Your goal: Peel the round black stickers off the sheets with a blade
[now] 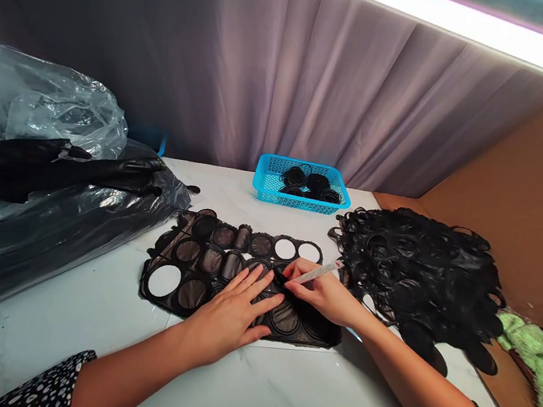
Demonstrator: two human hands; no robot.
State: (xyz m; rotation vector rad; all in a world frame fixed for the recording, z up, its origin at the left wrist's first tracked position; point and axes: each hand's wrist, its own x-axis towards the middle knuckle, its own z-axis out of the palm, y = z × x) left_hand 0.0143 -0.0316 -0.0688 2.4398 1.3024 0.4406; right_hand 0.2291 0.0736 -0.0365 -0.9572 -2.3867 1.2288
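A black sheet (192,293) marked with rows of circles lies on the table. Some circles are open and show white, among them a round hole (164,281) at the left and a pair along the far edge. My left hand (234,316) rests flat on the sheet with its fingers stretched out. Just right of it, my right hand (316,294) is closed round a slim, pale, pen-like tool (315,272). Its fingertips touch the sheet near a circle, and the tool's tip is hidden by the fingers.
A blue basket (260,185) with black rings and coils stands at the back. A heap of black ring-shaped scraps (417,278) lies on the right, beside a green cloth (539,366). Clear plastic bags with black material (48,212) fill the left side of the white table (274,399).
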